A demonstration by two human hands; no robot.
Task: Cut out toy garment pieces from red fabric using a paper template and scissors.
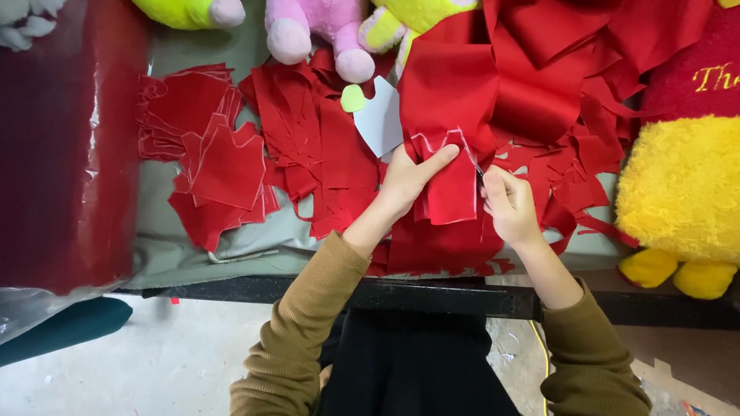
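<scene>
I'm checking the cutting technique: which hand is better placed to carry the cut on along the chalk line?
Probably the right hand: it holds the scissors at the edge of the red cloth, beside the chalk line. The left hand lies flat on the cloth, pinning it.

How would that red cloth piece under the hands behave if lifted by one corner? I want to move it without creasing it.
The red cloth would probably flop: it already folds and drapes under the left hand. It looks thin and light, like the cut pieces lying flat in a pile. It seems unlikely to slide, since the nearby scraps stay tangled where they lie.
</scene>
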